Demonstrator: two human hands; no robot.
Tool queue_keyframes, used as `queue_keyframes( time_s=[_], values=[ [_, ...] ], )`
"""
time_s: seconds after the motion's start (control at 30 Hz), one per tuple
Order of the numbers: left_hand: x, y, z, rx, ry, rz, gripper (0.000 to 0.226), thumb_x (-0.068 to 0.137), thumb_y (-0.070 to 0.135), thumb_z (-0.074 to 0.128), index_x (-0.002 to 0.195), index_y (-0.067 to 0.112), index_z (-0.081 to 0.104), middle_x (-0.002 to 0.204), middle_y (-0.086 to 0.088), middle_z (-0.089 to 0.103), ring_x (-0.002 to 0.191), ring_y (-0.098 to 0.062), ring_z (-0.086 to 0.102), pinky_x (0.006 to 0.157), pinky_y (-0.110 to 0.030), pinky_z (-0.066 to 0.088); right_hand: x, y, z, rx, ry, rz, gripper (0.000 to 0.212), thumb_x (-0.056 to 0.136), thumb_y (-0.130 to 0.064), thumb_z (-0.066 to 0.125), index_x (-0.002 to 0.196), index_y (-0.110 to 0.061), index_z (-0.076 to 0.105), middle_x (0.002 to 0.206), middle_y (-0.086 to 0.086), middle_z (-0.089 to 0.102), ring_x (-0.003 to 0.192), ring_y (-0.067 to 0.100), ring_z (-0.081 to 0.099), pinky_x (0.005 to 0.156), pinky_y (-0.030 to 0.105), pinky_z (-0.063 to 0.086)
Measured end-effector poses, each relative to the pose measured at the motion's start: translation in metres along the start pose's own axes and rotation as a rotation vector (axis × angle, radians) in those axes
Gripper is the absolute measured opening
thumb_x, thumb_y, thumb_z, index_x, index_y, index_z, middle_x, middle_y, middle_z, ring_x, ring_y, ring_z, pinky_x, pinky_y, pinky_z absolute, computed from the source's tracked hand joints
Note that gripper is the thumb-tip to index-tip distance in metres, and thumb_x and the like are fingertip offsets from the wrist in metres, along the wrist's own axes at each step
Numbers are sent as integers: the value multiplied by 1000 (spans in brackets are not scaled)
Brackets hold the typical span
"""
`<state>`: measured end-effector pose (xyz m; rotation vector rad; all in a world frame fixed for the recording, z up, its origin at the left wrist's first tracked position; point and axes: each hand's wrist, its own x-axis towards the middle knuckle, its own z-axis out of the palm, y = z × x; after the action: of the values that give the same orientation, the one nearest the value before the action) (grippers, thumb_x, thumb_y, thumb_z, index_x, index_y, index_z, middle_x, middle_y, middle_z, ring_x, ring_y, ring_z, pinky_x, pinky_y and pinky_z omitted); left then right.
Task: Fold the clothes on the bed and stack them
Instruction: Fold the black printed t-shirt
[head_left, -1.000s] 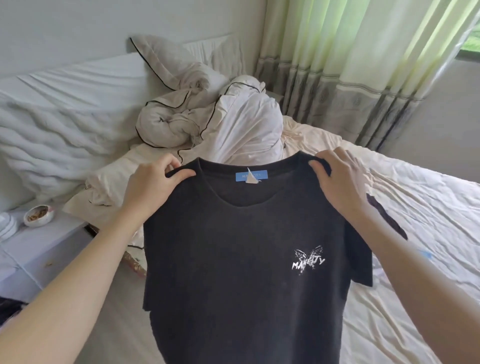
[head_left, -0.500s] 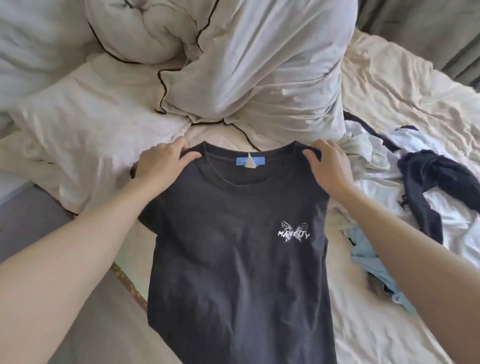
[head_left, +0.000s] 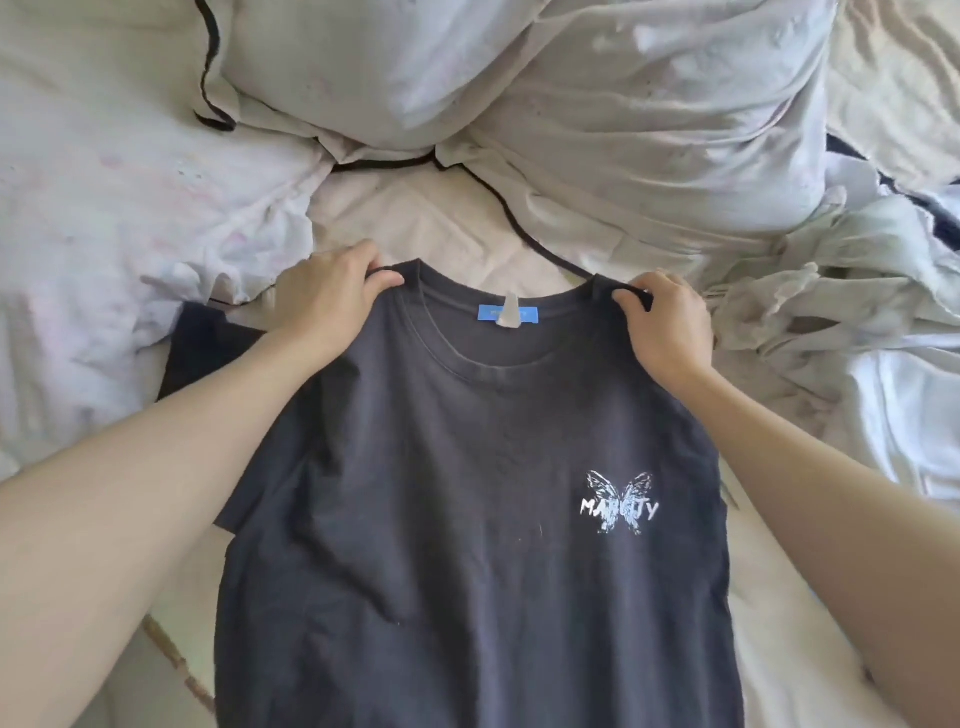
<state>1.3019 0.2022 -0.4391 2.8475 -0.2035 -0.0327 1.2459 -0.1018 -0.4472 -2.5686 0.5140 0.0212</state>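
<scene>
Below, the black T-shirt (head_left: 467, 519) hem runs out of frame.

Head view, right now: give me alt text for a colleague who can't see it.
Two bare hands hold a black T-shirt by its shoulders over a bed, the left hand and right hand each gripping beside the collar. The shirt's front shows a white butterfly print and a blue neck label. A rumpled white duvet and loose pale clothes lie beyond.
</scene>
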Motion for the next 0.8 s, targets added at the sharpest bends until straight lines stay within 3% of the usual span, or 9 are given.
queue_keyframes(
  time_s=[0.17, 0.27, 0.4, 0.6, 0.7, 0.8],
  values=[
    [15, -10, 42, -69, -38, -32, 34, 92, 42, 55, 86, 9, 57, 88, -12, 65, 75, -27, 50, 61, -36, 32, 8, 18, 31, -123, 23, -11, 29, 98, -30, 46, 112, -8, 61, 115, 11, 58, 95, 34, 55, 69, 32, 35],
    [15, -18, 63, -19, -52, -40, 36, 92, 47, 52, 84, 13, 53, 90, -10, 65, 80, -34, 56, 62, -38, 37, 10, 24, 42, -197, 8, -93, 29, 99, -28, 45, 111, -6, 61, 118, 13, 59, 98, 35, 55, 75, 36, 40],
    [15, -23, 63, -15, -78, -34, 39, 90, 52, 51, 90, 13, 55, 90, -8, 65, 79, -30, 56, 62, -36, 36, 9, 23, 42, -307, -24, -135, 31, 99, -26, 44, 114, -3, 58, 121, 16, 55, 109, 36, 49, 86, 43, 38],
    [-5, -42, 21, -160, -209, -6, 35, 98, 35, 43, 121, 9, 53, 120, -9, 59, 111, -27, 54, 91, -39, 42, -31, -2, 32, -358, 19, -272, 38, 96, -25, 49, 129, -7, 52, 133, 16, 49, 123, 36, 43, 105, 47, 25],
    [-30, -68, -5, -96, -228, 24, 36, 99, 23, 40, 130, 8, 48, 125, -16, 54, 114, -34, 51, 93, -45, 40, -75, -29, 43, -306, -39, -349, 40, 94, -24, 53, 131, -8, 54, 139, 16, 48, 131, 35, 42, 110, 53, 23],
    [-57, -104, -27, 152, -327, 36, 44, 96, 30, 46, 137, 14, 43, 135, -12, 50, 123, -33, 44, 99, -47, 33, -128, -59, 64, -226, -125, -381, 44, 93, -25, 56, 134, -9, 53, 143, 16, 46, 134, 35, 40, 110, 57, 25]
  ],
)
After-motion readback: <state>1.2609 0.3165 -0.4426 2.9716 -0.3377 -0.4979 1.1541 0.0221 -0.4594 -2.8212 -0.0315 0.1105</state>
